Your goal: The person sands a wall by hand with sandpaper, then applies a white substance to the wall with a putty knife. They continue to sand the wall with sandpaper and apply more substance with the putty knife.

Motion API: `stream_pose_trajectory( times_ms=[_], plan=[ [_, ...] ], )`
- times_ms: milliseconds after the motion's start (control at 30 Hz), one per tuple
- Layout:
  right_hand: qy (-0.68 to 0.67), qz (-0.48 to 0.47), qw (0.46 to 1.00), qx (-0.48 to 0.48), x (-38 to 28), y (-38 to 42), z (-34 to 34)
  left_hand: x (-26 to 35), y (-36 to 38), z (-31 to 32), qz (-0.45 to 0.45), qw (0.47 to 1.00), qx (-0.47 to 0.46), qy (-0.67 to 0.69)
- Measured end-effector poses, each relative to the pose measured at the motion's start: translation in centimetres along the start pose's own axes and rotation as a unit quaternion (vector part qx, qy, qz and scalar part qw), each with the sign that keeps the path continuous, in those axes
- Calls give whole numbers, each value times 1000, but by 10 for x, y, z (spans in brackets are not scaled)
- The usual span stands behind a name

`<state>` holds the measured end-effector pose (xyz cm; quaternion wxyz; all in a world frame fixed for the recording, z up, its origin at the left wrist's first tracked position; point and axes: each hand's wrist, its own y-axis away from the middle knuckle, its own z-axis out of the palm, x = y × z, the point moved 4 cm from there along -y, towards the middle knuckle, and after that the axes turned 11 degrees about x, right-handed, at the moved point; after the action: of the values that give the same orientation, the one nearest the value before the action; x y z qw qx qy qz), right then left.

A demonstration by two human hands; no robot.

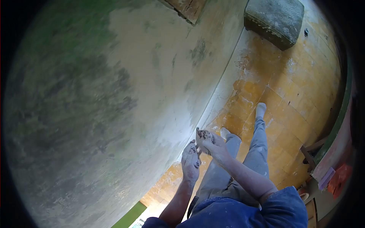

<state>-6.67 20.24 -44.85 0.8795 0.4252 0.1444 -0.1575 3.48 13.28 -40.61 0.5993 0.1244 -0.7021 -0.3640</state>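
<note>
Both of my hands meet in front of my thighs, close beside the wall. My left hand is closed, its skin coated in whitish material with dark patches. My right hand is just to the right of it, fingers curled and closed around a flat, pale piece with brown speckles. That piece has a thin edge pointing up and left; I cannot tell its kind. The fingers of the two hands come right up to each other. The plastered wall behind them is pale, with green and dark smudged areas on its left part.
A greenish-grey padded stool stands against the wall at the top right. Orange floor tiles carry white dust and splashes. At the right edge are a green-edged curved piece of furniture and a red bag-like item. A brown board shows on the wall.
</note>
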Motion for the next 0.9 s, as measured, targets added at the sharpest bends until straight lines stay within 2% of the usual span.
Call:
stream_pose_trajectory(
  times_ms=[33, 67, 100, 167, 233, 300, 433, 500, 533, 600, 700, 767, 867, 900],
  plan=[
    [0, -4, 1000, 2, -4, -2, 10, 3, 2, -11, 0, 1000, -5, 0],
    [113, -169, 978, 45, -24, -8, 17, 4, 2, -25, 7, 1000, 9, -15],
    [222, -326, 915, 88, -45, -13, 27, 4, 1, -38, 13, 999, 24, -30],
    [236, -529, 806, 123, -86, -32, 42, -2, 3, -57, 9, 999, 27, -32],
    [290, -643, 688, 171, -126, -57, 50, -6, 7, -69, -4, 998, 51, -42],
    [318, -705, 589, 235, -157, -74, 63, -11, 11, -70, -13, 998, 51, -35],
    [343, -668, 600, 274, -140, -94, 92, -24, 19, -69, -35, 997, 61, -33],
    [293, -676, 635, 230, -100, -92, 97, -28, 22, -62, -70, 995, 76, -4],
    [295, -676, 635, 230, -89, -85, 97, -31, 22, -61, -76, 994, 79, -13],
    [349, -643, 653, 195, -71, -76, 103, -33, 24, -61, -81, 994, 71, -8],
    [274, -692, 635, 208, -95, -94, 90, -34, 28, -67, -79, 995, 66, -2],
    [272, -696, 634, 200, -100, -92, 89, -35, 28, -71, -74, 995, 68, -1],
    [251, -630, 716, 166, -80, -85, 96, -40, 31, -76, -77, 993, 86, 2],
    [251, -631, 715, 166, -74, -80, 97, -41, 32, -78, -78, 993, 90, -5]
  ],
)
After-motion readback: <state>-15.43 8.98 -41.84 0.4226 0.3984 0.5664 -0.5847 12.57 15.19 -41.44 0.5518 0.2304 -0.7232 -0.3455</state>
